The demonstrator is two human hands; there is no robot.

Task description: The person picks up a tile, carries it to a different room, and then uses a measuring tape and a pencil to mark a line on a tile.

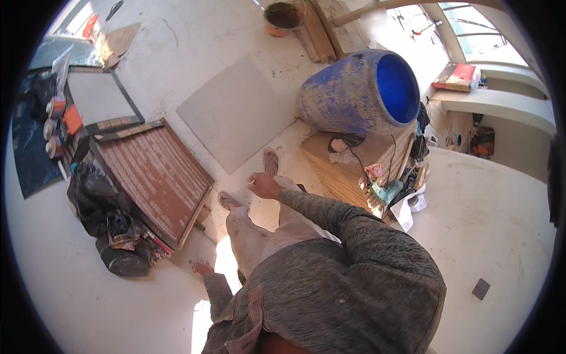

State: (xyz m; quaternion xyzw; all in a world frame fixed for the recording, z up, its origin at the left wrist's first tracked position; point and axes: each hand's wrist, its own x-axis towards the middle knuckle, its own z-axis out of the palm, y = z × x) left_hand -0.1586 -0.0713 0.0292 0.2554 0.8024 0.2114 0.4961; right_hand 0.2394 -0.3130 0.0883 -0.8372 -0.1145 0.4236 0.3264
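Note:
My right hand (263, 186) is in front of my body at the middle of the view, over my sandalled feet. Its fingers are curled in, and something small and pale may be pinched at the tips; I cannot make it out. Down at my left side hangs my left hand (202, 267), its fingers loosely apart with nothing seen in them. It is nearest to a brown panel with whitish streaks (154, 184). Beyond my feet a large grey square tile (233, 112) lies flat on the dusty floor.
A mud-stained blue barrel (356, 91) lies on its side at right, by a brown stack (333, 168) bearing a green power tool (389, 192). Black bags (103, 194) and several cans (54, 127) are at left. An orange bucket (282, 20) and planks (318, 29) stand far off.

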